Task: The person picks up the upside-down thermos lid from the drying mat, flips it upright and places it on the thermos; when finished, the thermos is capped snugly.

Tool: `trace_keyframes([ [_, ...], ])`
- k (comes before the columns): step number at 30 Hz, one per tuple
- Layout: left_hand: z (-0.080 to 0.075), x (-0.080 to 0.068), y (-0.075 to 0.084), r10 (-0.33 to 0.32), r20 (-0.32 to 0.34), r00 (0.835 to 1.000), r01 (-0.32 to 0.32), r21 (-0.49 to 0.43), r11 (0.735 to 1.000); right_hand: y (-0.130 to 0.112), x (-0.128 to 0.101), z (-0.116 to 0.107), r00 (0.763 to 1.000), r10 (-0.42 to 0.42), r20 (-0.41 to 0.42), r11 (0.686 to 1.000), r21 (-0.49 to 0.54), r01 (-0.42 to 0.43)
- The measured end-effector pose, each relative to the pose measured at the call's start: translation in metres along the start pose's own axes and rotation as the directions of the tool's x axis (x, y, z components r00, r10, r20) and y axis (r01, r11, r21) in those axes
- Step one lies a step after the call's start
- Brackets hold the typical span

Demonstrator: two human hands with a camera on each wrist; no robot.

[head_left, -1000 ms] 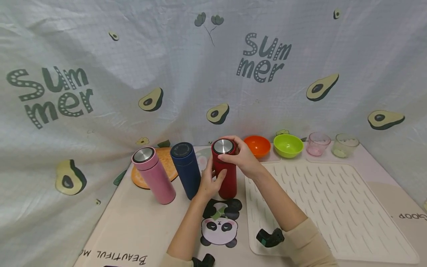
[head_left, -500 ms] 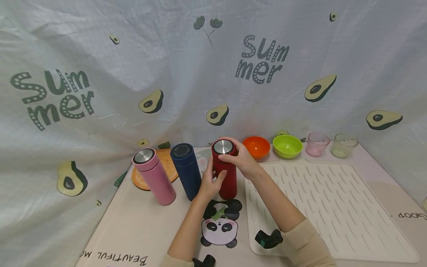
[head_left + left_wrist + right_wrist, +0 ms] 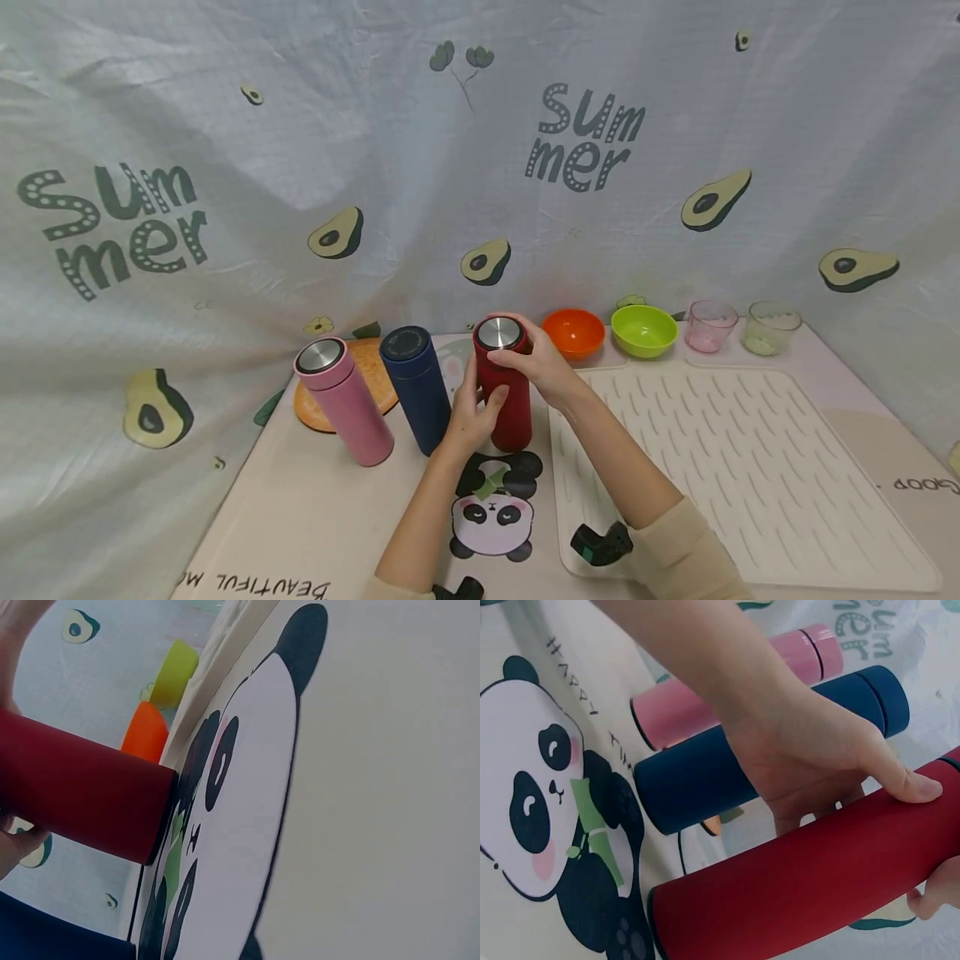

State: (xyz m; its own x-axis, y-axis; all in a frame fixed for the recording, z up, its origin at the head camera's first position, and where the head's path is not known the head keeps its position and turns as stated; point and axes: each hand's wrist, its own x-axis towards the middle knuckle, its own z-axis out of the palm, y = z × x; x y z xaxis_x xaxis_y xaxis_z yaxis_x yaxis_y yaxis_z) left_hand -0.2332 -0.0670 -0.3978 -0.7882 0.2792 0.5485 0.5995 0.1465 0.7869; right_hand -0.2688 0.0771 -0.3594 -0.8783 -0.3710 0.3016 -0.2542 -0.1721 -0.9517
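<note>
A red thermos [image 3: 514, 425] with a steel-topped lid [image 3: 499, 333] stands upright on the table. My left hand [image 3: 470, 419] grips its body from the left, the thumb lying across the front. At the lid, my right hand [image 3: 546, 365] holds on from the right with its thumb near the front of the rim. The base of the red thermos [image 3: 82, 791] meets the table beside the panda print in the left wrist view. Close to my left hand is a dark blue thermos [image 3: 418, 396], and left of that a pink thermos [image 3: 352, 417].
An orange round mat [image 3: 375, 367] lies behind the pink and blue thermoses. To the right is a cream ridged mat [image 3: 720, 475]. Along the back stand an orange bowl [image 3: 574, 333], a green bowl [image 3: 645, 332], a pink glass [image 3: 709, 327] and a greenish glass [image 3: 770, 328].
The head view has shifted slightly, so the scene sits a little lower and further left. Both hands keep their grip on the red thermos, which stays in place.
</note>
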Motion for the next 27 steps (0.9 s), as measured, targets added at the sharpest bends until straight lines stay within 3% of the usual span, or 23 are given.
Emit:
trace_keyframes([
  [7, -0.002, -0.003, 0.0, -0.011, 0.007, 1.0, 0.011, -0.007, 1.0, 0.0, 0.0, 0.006, 0.998, -0.005, -0.067, 1.0, -0.011, 0.004],
  [14, 0.002, -0.004, -0.036, 0.015, -0.009, 1.0, -0.015, -0.001, 1.0, 0.004, 0.001, 0.009, 0.992, 0.004, -0.123, 0.999, -0.041, -0.009],
  [17, 0.0, -0.004, -0.038, 0.009, -0.008, 1.0, -0.008, 0.06, 0.998, 0.007, 0.0, 0.008, 0.992, 0.0, -0.129, 0.999, -0.048, -0.007],
  [22, -0.008, -0.005, -0.034, -0.074, -0.003, 0.997, 0.073, 0.222, 0.972, 0.013, -0.002, 0.008, 0.99, 0.012, -0.142, 0.999, -0.042, -0.018],
  [27, -0.017, -0.016, -0.022, -0.186, 0.04, 0.982, 0.165, 0.303, 0.938, 0.023, -0.01, 0.005, 0.988, 0.074, -0.135, 0.992, -0.095, -0.088],
])
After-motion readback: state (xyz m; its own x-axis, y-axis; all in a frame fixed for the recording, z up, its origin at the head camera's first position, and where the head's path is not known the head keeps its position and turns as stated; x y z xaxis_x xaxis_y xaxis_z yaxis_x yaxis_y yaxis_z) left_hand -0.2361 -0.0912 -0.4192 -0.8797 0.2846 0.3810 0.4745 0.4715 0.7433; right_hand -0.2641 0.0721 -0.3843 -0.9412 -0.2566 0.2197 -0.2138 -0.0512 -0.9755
